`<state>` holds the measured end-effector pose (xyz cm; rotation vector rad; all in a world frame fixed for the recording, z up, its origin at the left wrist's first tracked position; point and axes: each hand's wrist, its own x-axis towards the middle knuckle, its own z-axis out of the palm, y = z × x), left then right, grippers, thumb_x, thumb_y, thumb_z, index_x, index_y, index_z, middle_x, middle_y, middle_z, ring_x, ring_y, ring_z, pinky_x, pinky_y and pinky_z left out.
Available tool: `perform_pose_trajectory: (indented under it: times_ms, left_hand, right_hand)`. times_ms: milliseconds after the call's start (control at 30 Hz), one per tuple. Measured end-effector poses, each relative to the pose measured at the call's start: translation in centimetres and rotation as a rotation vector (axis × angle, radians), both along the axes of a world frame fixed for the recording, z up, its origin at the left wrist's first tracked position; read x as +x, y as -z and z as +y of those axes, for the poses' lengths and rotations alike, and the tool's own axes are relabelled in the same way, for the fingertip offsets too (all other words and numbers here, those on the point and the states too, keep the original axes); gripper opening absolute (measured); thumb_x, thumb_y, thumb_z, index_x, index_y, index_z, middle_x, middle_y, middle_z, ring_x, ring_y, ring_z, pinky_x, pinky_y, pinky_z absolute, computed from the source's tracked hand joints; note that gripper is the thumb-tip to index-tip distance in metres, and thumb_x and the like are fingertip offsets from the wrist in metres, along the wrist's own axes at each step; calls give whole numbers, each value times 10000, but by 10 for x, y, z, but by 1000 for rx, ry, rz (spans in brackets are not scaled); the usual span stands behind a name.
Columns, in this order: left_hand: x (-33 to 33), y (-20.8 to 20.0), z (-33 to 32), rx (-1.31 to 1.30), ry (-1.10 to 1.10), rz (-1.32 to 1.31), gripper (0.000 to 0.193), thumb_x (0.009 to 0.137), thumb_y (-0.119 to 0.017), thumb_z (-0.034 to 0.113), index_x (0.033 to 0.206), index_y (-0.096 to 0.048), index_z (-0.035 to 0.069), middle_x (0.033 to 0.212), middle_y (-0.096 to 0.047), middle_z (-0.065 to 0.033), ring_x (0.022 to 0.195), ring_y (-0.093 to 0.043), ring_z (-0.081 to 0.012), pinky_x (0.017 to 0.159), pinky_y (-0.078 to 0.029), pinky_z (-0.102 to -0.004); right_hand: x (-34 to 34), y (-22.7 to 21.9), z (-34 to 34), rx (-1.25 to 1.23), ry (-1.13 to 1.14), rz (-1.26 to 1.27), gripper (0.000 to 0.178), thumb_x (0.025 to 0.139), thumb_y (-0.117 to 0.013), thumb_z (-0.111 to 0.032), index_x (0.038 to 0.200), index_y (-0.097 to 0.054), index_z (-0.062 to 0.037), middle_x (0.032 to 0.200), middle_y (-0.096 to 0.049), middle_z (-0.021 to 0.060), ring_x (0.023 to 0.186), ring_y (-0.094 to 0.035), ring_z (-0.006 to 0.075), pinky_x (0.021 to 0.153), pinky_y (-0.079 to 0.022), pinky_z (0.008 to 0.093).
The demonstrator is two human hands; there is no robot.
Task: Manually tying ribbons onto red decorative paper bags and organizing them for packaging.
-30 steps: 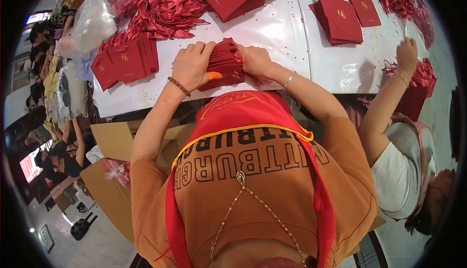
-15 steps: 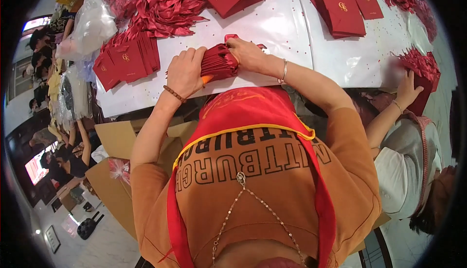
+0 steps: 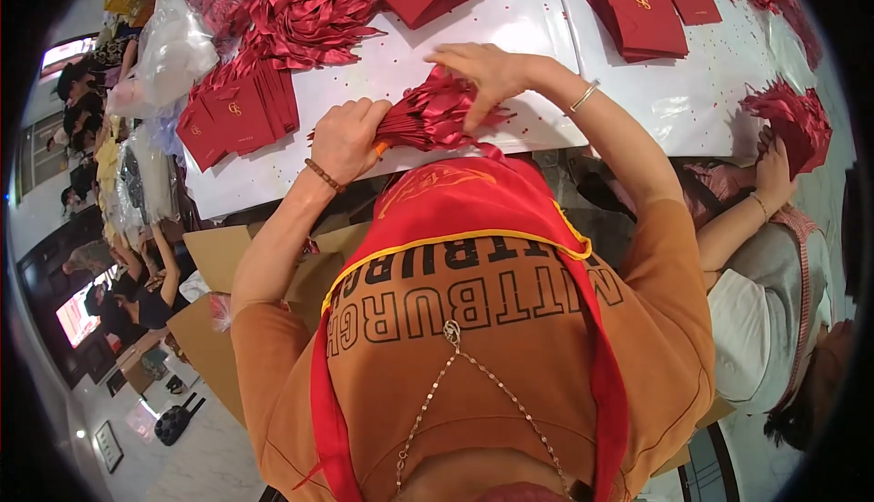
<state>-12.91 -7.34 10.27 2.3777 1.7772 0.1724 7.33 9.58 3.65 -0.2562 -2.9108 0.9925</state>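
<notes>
My left hand [image 3: 348,134] is closed around one end of a stack of red paper gift bags [image 3: 399,127], held above the front of the white table. A bit of orange [image 3: 381,149] shows under its fingers; what it is, I cannot make out. Shiny red ribbon handles [image 3: 441,109] fan out of the stack's right end, some hanging past the table edge. My right hand [image 3: 496,76] arches over these ribbons, thumb and fingers spread wide apart, with nothing gripped between them.
The white-covered table [image 3: 533,38] carries a fanned pile of red bags [image 3: 241,115] at left, a ribbon heap [image 3: 314,15] behind it and more bags [image 3: 637,12] at right. Cardboard boxes [image 3: 214,261] stand below. At right, a co-worker's hand [image 3: 774,174] holds another red bundle [image 3: 797,129].
My right hand has let go of the ribbon end, opened and lifted up and to the right. The ribbons have spread out loosely. The co-worker's bundle at right has shifted.
</notes>
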Motion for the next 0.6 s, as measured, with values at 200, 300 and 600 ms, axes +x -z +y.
perform_pose_trajectory:
  times_ms: [200, 300, 600]
  left_hand:
    - [1, -2, 4, 33, 37, 12, 474, 589, -738, 196, 996, -526, 78, 774, -544, -89, 709, -542, -278, 608, -422, -370]
    - [6, -1, 3, 11, -60, 10, 472, 594, -737, 192, 1001, -526, 80, 775, -541, -90, 708, -544, -276, 610, -424, -372]
    - [5, -3, 1, 19, -80, 14, 505, 590, -745, 215, 1018, -517, 74, 767, -525, -93, 699, -531, -278, 611, -418, -376]
  right_hand:
    - [-25, 12, -26, -454, -88, -66, 1169, 534, -786, -445, 1386, -93, -41, 1379, -229, 234, 1270, -280, 301, 1040, -241, 346]
    - [-18, 29, -46, -1146, -80, -173, 1197, 557, -809, -331, 1380, -6, 1, 1370, -242, 226, 1247, -306, 266, 1043, -237, 316]
    - [-25, 29, -92, -360, 389, 39, 746, 697, -562, -20, 1315, -151, 50, 910, -548, 278, 838, -545, 417, 723, -437, 451]
